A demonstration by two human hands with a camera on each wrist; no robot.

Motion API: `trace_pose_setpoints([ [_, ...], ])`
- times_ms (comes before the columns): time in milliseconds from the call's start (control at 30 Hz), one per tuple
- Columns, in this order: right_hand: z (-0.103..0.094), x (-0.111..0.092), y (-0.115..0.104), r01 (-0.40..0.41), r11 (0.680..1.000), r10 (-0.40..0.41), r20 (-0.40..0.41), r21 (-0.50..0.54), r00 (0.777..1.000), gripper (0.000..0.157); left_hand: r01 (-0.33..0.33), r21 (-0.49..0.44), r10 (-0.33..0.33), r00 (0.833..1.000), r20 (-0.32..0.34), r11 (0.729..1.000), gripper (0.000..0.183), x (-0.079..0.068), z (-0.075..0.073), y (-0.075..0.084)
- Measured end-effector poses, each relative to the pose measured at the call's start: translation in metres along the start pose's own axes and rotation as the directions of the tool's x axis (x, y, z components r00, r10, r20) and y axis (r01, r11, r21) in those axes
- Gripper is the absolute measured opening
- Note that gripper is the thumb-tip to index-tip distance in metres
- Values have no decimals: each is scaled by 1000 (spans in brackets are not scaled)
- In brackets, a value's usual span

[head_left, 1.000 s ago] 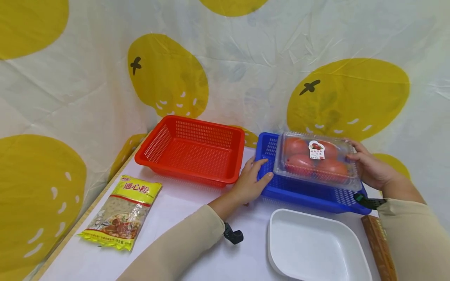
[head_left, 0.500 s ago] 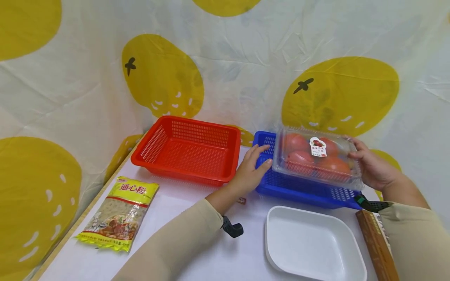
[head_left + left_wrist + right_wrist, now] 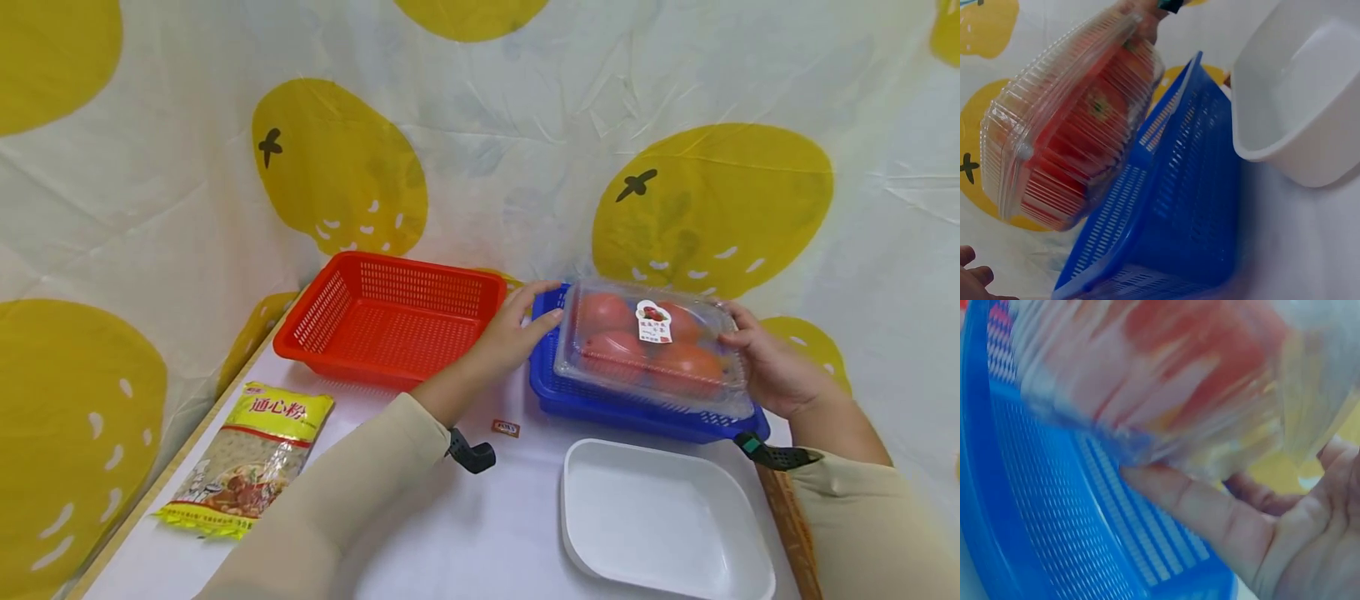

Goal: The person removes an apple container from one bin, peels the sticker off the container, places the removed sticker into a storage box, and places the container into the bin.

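Note:
My right hand (image 3: 776, 367) grips the right end of a clear plastic clamshell of tomatoes (image 3: 611, 354). The clamshell hangs tilted over the blue basket (image 3: 622, 417), covering most of its opening in the head view. From the right wrist, a finger (image 3: 1210, 515) reaches under the box's ribbed side. My left hand (image 3: 517, 329) is at the basket's left end, fingers extended toward the box and holding nothing. Only its fingertips (image 3: 979, 275) show in the left wrist view, apart from the box.
A red basket (image 3: 390, 375) stands on the left, behind a yellow pasta bag (image 3: 258, 454). A white tub (image 3: 660, 508) sits in front of the blue basket, with a long brown box (image 3: 787, 525) beside it. A small brown packet (image 3: 506, 427) lies mid-table.
The clamshell rose slightly, then came lower and leftward over the blue basket with my right hand. My left hand moved left and back, uncovering the small packet.

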State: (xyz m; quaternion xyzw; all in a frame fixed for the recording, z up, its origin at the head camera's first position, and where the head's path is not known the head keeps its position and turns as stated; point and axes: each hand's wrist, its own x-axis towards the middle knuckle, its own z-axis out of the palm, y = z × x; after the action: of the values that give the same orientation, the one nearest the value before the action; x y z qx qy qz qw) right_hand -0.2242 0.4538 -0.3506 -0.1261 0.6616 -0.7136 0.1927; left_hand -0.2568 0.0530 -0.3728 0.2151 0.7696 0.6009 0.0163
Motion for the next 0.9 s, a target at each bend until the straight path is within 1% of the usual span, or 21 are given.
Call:
trace_pose_setpoints([
  [133, 17, 2, 1, 4, 1000, -4, 19, 27, 1000, 49, 75, -35, -74, 997, 25, 997, 49, -1, -8, 1],
  [200, 27, 4, 2, -3, 999, 2, 11, 40, 1000, 49, 84, -37, -83, 996, 31, 996, 49, -2, -13, 1],
  [267, 37, 6, 2, -17, 999, 18, -12, 41, 1000, 49, 78, -40, -77, 996, 38, 996, 49, -3, -17, 0],
  [333, 49, 8, 1, -44, 999, 46, -51, 23, 998, 49, 64, -44, -62, 997, 50, 997, 49, -3, -22, -1],
  [467, 70, 11, 1, -100, 995, 97, -121, -11, 988, 53, 59, -48, -55, 996, 73, 997, 50, -6, -34, -2],
  [567, 84, 14, 2, -105, 994, 102, -144, -17, 984, 55, 91, -52, -87, 993, 76, 994, 49, -11, -44, -2],
  [667, 97, 16, 3, -84, 996, 80, -133, -27, 988, 54, 113, -74, -108, 991, 74, 991, 50, -16, -54, -3],
  [767, 110, 19, 4, -59, 998, 55, -105, -33, 993, 53, 126, -92, -121, 990, 66, 988, 48, -22, -65, -4],
  [900, 127, 23, 6, -39, 999, 38, -83, -17, 996, 54, 143, -112, -139, 989, 47, 983, 44, -33, -77, -6],
])
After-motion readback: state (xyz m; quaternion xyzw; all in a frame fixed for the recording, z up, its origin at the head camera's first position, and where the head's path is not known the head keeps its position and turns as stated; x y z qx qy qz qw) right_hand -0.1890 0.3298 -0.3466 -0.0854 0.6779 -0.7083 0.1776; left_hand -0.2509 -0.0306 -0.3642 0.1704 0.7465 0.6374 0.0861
